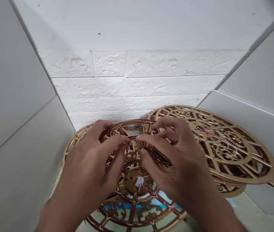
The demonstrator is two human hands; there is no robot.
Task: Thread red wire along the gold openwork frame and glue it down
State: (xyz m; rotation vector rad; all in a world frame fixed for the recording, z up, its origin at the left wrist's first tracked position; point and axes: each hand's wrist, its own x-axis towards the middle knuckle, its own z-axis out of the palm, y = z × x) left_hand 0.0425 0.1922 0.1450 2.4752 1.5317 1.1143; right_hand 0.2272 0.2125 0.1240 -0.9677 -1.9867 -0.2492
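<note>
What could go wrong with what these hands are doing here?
The left hand and right hand have their fingers on the gold lattice wheel, whose thin ribs might snap if squeezed too hard. The fine red and white threads running across it could snag on a finger and pull loose. The second lattice disc sits tilted just beyond the right hand, so a bump might make it slide.

"What colours mark the round fretwork wooden disc (pixel 233 170)?"

"Gold, cut in scrolling swirls (thin red and white threads (pixel 140 180) streak it), before a white brick-patterned wall panel (pixel 137 87)."
</note>
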